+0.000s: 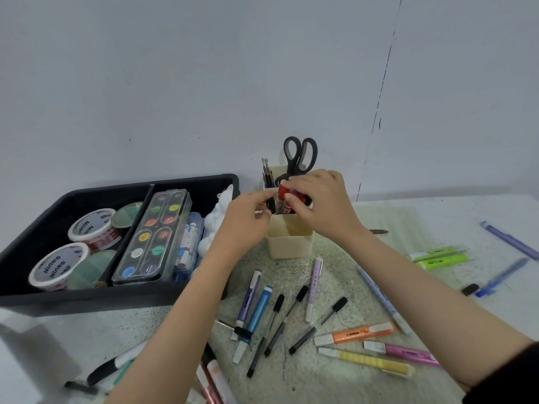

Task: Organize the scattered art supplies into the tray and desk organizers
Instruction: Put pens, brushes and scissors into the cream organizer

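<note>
Hobby art desk, likely home or studio.
Plain wall (175, 83), paint-speckled mat (335, 272), watercolour palette (154, 237) and tape rolls (93, 228) in a black tray (87, 301), scissors (300, 154) in a cream organizer (288, 246), markers (355, 335) scattered.

Head view, forward and down, close over desk (495, 211)

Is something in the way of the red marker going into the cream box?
Nothing visible does. The right hand holds the red marker over the cream organizer. The scissors and brushes stand farther back, and the left hand pinches a black pen beside it.
</note>
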Available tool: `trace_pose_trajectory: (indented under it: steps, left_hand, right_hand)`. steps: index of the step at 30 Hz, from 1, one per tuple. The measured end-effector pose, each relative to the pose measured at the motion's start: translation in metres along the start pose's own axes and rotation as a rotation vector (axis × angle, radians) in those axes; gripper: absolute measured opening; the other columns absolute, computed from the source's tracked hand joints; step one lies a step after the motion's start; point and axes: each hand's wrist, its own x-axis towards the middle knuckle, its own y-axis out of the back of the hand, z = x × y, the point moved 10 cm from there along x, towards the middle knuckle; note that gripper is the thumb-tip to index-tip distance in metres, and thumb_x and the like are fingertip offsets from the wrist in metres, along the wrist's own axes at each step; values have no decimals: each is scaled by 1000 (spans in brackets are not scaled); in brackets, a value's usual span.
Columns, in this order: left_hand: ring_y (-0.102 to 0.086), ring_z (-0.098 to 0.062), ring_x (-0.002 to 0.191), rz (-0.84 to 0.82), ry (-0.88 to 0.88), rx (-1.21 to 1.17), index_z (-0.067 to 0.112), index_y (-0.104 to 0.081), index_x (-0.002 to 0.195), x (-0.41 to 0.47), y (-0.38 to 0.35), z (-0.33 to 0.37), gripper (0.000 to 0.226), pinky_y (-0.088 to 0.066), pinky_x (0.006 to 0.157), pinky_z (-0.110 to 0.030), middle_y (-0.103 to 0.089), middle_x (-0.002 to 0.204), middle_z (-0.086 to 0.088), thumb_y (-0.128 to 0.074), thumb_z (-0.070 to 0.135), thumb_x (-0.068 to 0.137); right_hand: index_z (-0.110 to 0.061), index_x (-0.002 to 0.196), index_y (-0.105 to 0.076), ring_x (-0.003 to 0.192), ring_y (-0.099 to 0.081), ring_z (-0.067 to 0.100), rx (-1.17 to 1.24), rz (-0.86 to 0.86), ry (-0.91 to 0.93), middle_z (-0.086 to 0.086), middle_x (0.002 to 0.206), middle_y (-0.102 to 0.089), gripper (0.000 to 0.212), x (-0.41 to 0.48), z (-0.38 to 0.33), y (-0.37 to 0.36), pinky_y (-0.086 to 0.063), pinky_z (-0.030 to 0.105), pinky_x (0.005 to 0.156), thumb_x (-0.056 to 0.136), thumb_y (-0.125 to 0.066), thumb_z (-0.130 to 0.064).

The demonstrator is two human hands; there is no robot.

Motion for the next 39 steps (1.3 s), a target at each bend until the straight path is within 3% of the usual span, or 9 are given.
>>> trace_pose_trajectory:
  steps: [3,6,12,17,22,26,29,32,39]
  left_hand:
    - [-54,1,99,-34,8,3,18,-57,128,-5,-2,1,41,-34,79,3,-57,109,12,-50,2,91]
    - [-48,-5,113,-47,25,38,18,-53,133,-13,1,1,42,-34,94,-18,-56,129,-1,-50,5,93]
    - [-53,3,97,160,-139,32,16,-60,121,-64,40,22,35,-43,86,-10,-58,108,11,-51,-1,91]
    - [-57,0,91,392,-216,145,7,-67,105,-137,72,10,30,-46,82,-10,-61,98,6,-56,-11,84]
    - [-55,2,89,395,-69,274,7,-69,98,-191,88,-35,26,-42,84,-7,-62,95,6,-58,-9,80]
    - [-61,-22,99,312,208,370,6,-68,106,-216,97,-86,34,-43,88,-26,-66,104,-4,-60,-13,79]
    - [-54,-28,113,199,389,418,5,-61,120,-224,97,-115,39,-40,96,-33,-62,119,-10,-56,-6,83]
    - [-54,-28,107,110,474,459,4,-63,118,-222,94,-129,36,-43,91,-34,-61,115,-13,-55,0,83]
    - [-55,-20,90,100,496,581,15,-69,106,-212,101,-130,24,-44,74,-29,-64,98,-4,-59,17,84]
  right_hand:
    - [-16,108,-71,112,-53,25,-128,-7,9,3,120,-64,29,-3,-1,-3,-30,41,94,88,-54,-31]
    - [-15,115,-66,118,-49,27,-240,-80,-8,7,129,-58,33,-6,4,-15,-27,42,99,91,-53,-33]
    - [-18,130,-55,132,-34,27,-215,-107,-67,10,145,-41,42,-11,5,-21,-19,44,107,93,-48,-37]
    - [-14,115,-61,110,-52,22,-23,121,48,3,118,-60,32,-41,-43,-2,-32,32,91,84,-55,-19]
    - [-18,96,-60,81,-51,10,229,-39,133,-8,86,-58,14,-92,-100,-32,-38,27,75,85,-51,-21]
    - [-24,88,-57,73,-45,8,252,-260,177,-13,76,-54,12,-131,-137,-66,-26,22,67,83,-58,-34]
    - [-28,89,-55,75,-36,5,216,-391,199,-18,78,-44,27,-150,-151,-87,-21,23,70,79,-55,-53]
    - [-30,96,-54,84,-38,6,168,-504,192,-17,88,-49,35,-160,-151,-103,-26,27,76,80,-51,-61]
    - [-32,107,-51,87,-50,10,134,-506,165,-14,91,-59,27,-162,-150,-101,-32,31,81,85,-42,-45]
